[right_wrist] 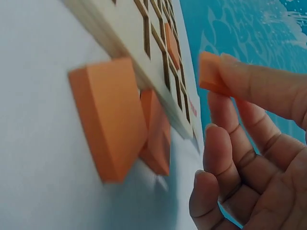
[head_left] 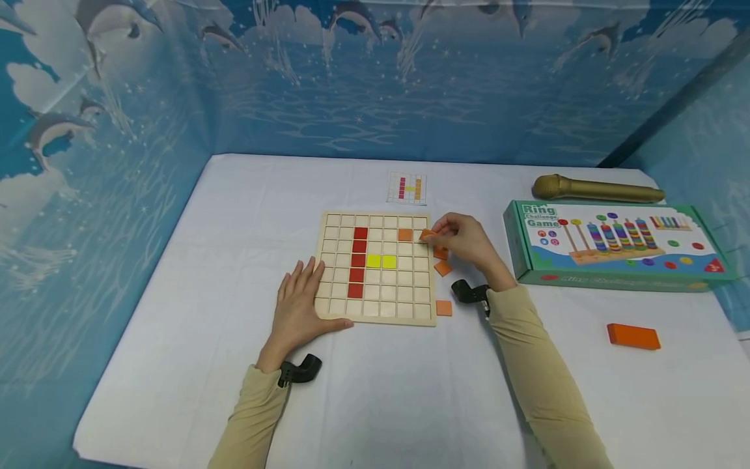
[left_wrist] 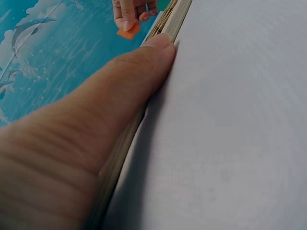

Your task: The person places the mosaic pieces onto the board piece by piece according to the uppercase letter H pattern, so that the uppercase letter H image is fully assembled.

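Observation:
A wooden grid board (head_left: 388,312) lies on the white table. It bears a column of red tiles (head_left: 357,260), two yellow tiles (head_left: 381,262) beside that column, and one orange tile (head_left: 405,234) near the top right. My left hand (head_left: 299,312) rests at the board's lower left corner with fingers spread, the thumb (left_wrist: 139,62) along the near edge. Over the right edge, my right hand (head_left: 465,241) pinches another orange tile (right_wrist: 213,73) between thumb and fingers, held above the board. Loose orange tiles (right_wrist: 110,120) lie on the cloth beside the right edge.
A small pattern card (head_left: 407,189) lies behind the board. To the right stand a green Ring Challenge Game box (head_left: 615,247), a gold microphone (head_left: 597,189) behind it, and an orange block (head_left: 633,337) in front. Blue dolphin-print curtains (head_left: 375,91) surround the table.

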Tool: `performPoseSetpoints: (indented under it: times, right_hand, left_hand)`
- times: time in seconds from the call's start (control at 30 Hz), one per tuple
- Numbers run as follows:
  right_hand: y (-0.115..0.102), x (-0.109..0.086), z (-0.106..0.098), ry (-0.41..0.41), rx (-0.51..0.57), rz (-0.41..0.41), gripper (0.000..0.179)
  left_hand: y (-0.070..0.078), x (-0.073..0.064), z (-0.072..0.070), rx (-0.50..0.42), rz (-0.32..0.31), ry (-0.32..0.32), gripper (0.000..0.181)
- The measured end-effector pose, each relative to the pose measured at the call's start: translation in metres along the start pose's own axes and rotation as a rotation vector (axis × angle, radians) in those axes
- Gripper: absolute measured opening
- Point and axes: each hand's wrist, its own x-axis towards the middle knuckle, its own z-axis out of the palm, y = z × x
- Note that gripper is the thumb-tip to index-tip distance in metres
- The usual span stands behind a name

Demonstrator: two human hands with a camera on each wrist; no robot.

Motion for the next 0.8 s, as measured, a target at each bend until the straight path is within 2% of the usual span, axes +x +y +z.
performPoseSetpoints:
  times: [0.4,0.63,0.8]
  right_hand:
    - [-0.011,0.001,0.013,-0.023,-0.031,-0.058,0.014]
    - [-0.014,0.002,0.020,-0.040,-0.111,-0.096,0.012]
    - [-0.015,0.004,0.024,-0.056,-0.161,-0.093,0.013]
  left_hand:
    - [0.001,0.000,-0.001,-0.001,-0.001,0.003,0.120]
    - [0.001,0.000,0.000,-0.001,-0.007,-0.001,0.120]
    - [0.001,0.000,0.000,-0.002,-0.010,-0.003,0.120]
